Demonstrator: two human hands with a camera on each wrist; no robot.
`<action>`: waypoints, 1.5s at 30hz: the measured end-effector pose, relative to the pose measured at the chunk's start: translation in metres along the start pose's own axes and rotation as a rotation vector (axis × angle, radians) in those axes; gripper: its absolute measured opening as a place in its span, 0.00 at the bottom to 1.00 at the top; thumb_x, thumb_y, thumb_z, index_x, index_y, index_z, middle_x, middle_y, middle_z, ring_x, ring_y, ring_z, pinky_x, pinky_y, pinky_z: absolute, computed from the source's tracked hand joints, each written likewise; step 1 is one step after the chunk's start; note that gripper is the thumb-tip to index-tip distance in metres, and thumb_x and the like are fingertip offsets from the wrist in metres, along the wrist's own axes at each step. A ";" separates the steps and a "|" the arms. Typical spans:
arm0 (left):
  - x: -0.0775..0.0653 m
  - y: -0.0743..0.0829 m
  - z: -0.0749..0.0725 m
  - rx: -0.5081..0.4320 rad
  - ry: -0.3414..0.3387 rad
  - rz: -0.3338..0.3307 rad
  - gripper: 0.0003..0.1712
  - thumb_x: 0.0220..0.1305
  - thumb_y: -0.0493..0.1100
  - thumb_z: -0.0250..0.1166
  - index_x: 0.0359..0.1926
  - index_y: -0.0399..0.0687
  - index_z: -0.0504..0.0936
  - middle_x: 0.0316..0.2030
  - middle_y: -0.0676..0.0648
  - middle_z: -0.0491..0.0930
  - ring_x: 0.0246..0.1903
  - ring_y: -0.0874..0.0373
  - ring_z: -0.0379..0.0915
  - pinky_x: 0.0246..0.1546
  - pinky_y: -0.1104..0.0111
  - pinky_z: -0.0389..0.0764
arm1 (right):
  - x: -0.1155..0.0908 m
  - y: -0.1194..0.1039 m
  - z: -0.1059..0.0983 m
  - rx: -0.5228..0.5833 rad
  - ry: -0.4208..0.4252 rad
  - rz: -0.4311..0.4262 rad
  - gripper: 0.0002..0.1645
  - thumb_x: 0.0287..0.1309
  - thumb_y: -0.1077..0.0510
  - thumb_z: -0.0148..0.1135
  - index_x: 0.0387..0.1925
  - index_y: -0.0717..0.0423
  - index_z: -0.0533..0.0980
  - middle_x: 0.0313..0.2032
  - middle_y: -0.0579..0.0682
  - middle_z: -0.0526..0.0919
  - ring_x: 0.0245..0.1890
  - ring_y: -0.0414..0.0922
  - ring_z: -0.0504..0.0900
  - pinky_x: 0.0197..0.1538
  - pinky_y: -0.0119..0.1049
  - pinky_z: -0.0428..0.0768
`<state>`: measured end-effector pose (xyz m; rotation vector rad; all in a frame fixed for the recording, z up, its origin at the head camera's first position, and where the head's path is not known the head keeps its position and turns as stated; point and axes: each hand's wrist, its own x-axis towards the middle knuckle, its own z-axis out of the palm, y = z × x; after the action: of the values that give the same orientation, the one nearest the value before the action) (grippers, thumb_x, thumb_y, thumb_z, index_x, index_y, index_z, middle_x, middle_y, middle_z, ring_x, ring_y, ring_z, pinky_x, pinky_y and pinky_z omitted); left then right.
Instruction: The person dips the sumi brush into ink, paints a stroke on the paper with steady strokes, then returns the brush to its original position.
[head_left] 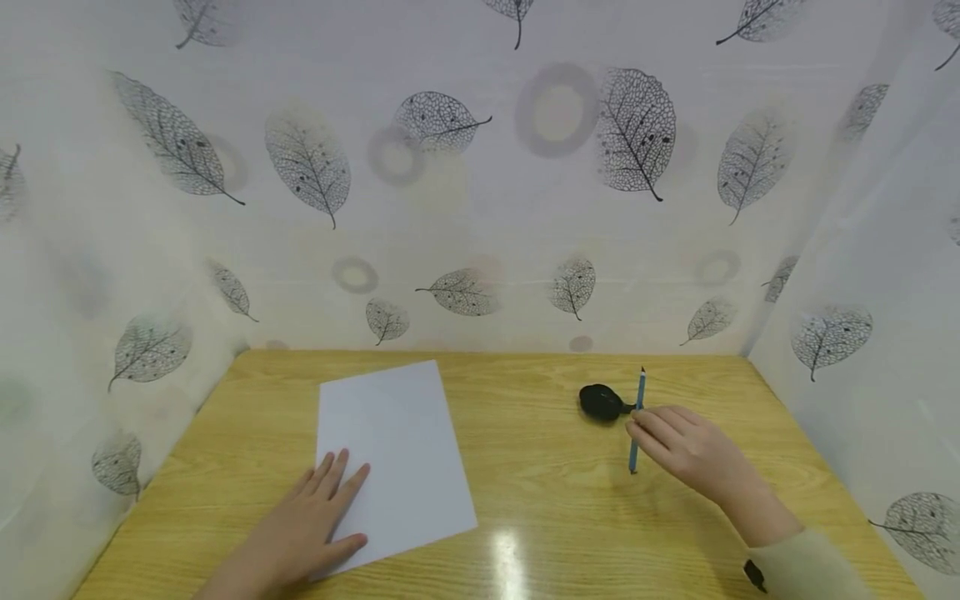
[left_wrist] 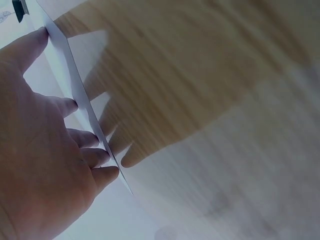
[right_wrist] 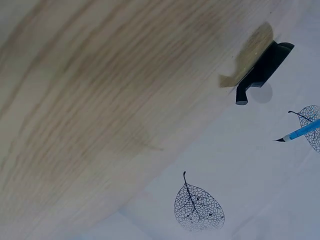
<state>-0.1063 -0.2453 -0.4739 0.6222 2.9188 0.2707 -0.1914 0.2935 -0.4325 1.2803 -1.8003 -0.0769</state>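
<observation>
A sheet of white paper (head_left: 401, 442) lies on the wooden table at left of centre. My left hand (head_left: 307, 525) rests on its lower left part, fingers spread. In the left wrist view the left hand (left_wrist: 50, 145) lies across the paper's edge (left_wrist: 75, 80). My right hand (head_left: 697, 454) pinches a slim blue brush (head_left: 633, 450) between thumb and fingers, its dark pointed tip away from me. Just left of the brush is a black rounded dish-like object (head_left: 600, 403) with a short handle. The right wrist view shows the brush (right_wrist: 306, 130) and the black object (right_wrist: 265, 65), but not the hand.
Pale curtains with a leaf print (head_left: 465, 217) enclose the back and both sides of the wooden table (head_left: 532, 475). Light glares on the tabletop near the front middle.
</observation>
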 end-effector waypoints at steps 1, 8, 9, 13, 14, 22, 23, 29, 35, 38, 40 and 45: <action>0.001 0.001 0.000 0.002 -0.001 0.003 0.52 0.69 0.72 0.62 0.80 0.43 0.66 0.80 0.27 0.57 0.79 0.26 0.53 0.78 0.35 0.60 | 0.000 -0.001 0.000 -0.003 0.005 0.009 0.27 0.83 0.71 0.38 0.43 0.65 0.86 0.38 0.58 0.90 0.33 0.51 0.88 0.34 0.42 0.88; 0.006 0.006 0.000 -0.023 -0.033 0.015 0.53 0.70 0.74 0.60 0.81 0.44 0.64 0.81 0.28 0.55 0.81 0.28 0.51 0.79 0.36 0.58 | 0.002 -0.004 0.000 -0.034 0.049 0.081 0.24 0.82 0.71 0.42 0.43 0.65 0.86 0.38 0.58 0.90 0.32 0.52 0.88 0.33 0.44 0.88; 0.007 0.006 0.000 -0.028 -0.037 0.017 0.53 0.70 0.74 0.60 0.81 0.44 0.63 0.81 0.28 0.54 0.81 0.28 0.51 0.79 0.36 0.58 | 0.003 -0.004 0.000 -0.038 0.062 0.093 0.24 0.81 0.72 0.42 0.42 0.65 0.86 0.37 0.59 0.90 0.32 0.52 0.88 0.33 0.44 0.88; 0.010 0.009 -0.001 -0.030 -0.046 0.019 0.53 0.70 0.74 0.60 0.82 0.45 0.63 0.82 0.29 0.53 0.81 0.29 0.49 0.79 0.36 0.58 | 0.005 -0.004 0.000 -0.062 0.118 0.141 0.22 0.80 0.72 0.45 0.40 0.66 0.86 0.37 0.59 0.91 0.29 0.53 0.88 0.32 0.45 0.88; 0.011 0.010 0.000 -0.027 -0.046 0.021 0.53 0.70 0.74 0.60 0.82 0.45 0.63 0.82 0.29 0.53 0.81 0.29 0.49 0.79 0.36 0.58 | 0.006 -0.004 0.000 -0.071 0.129 0.153 0.21 0.80 0.72 0.45 0.40 0.66 0.86 0.37 0.59 0.91 0.29 0.53 0.88 0.31 0.45 0.88; 0.020 0.013 0.003 -0.007 -0.033 0.063 0.53 0.70 0.73 0.60 0.82 0.46 0.62 0.82 0.29 0.53 0.81 0.29 0.50 0.79 0.37 0.59 | 0.006 -0.004 0.001 -0.105 0.150 0.238 0.20 0.82 0.64 0.50 0.39 0.66 0.86 0.35 0.59 0.92 0.27 0.55 0.88 0.30 0.47 0.88; 0.021 0.014 0.003 -0.010 -0.032 0.069 0.53 0.70 0.73 0.61 0.82 0.46 0.62 0.82 0.29 0.53 0.81 0.29 0.50 0.79 0.37 0.59 | 0.006 -0.004 0.002 -0.104 0.154 0.247 0.21 0.82 0.63 0.50 0.38 0.66 0.87 0.35 0.59 0.91 0.26 0.55 0.88 0.30 0.47 0.88; 0.030 0.020 0.005 -0.008 -0.043 0.090 0.53 0.70 0.73 0.61 0.83 0.48 0.60 0.83 0.30 0.51 0.82 0.30 0.48 0.80 0.38 0.58 | 0.001 -0.004 0.006 -0.081 0.170 0.316 0.23 0.83 0.57 0.51 0.39 0.67 0.87 0.35 0.59 0.91 0.27 0.56 0.88 0.30 0.48 0.87; 0.040 0.026 0.006 0.002 -0.070 0.099 0.53 0.70 0.72 0.61 0.84 0.49 0.59 0.84 0.32 0.50 0.83 0.33 0.47 0.81 0.40 0.59 | -0.001 -0.005 0.009 -0.082 0.188 0.384 0.22 0.82 0.55 0.54 0.41 0.66 0.87 0.33 0.59 0.91 0.26 0.57 0.88 0.27 0.49 0.86; 0.043 0.030 0.006 -0.002 -0.078 0.104 0.53 0.70 0.72 0.61 0.84 0.50 0.59 0.84 0.33 0.50 0.83 0.33 0.47 0.81 0.41 0.59 | -0.001 -0.007 0.010 -0.086 0.186 0.435 0.22 0.82 0.53 0.55 0.41 0.65 0.87 0.32 0.59 0.91 0.25 0.57 0.88 0.27 0.49 0.86; 0.045 0.033 0.005 -0.002 -0.077 0.111 0.53 0.70 0.72 0.61 0.83 0.49 0.59 0.84 0.33 0.50 0.83 0.33 0.47 0.81 0.41 0.59 | -0.002 -0.008 0.010 -0.081 0.181 0.474 0.24 0.82 0.51 0.55 0.41 0.65 0.87 0.32 0.59 0.91 0.25 0.57 0.88 0.27 0.48 0.86; 0.048 0.038 0.004 0.010 -0.066 0.130 0.52 0.70 0.72 0.61 0.83 0.48 0.59 0.83 0.32 0.50 0.83 0.32 0.47 0.81 0.41 0.59 | -0.002 -0.009 0.011 -0.062 0.171 0.552 0.27 0.82 0.47 0.53 0.41 0.65 0.87 0.32 0.59 0.91 0.26 0.56 0.89 0.29 0.48 0.86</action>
<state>-0.1337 -0.1907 -0.4749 0.8087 2.8231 0.2457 -0.1919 0.2860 -0.4448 0.6887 -1.9197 0.2740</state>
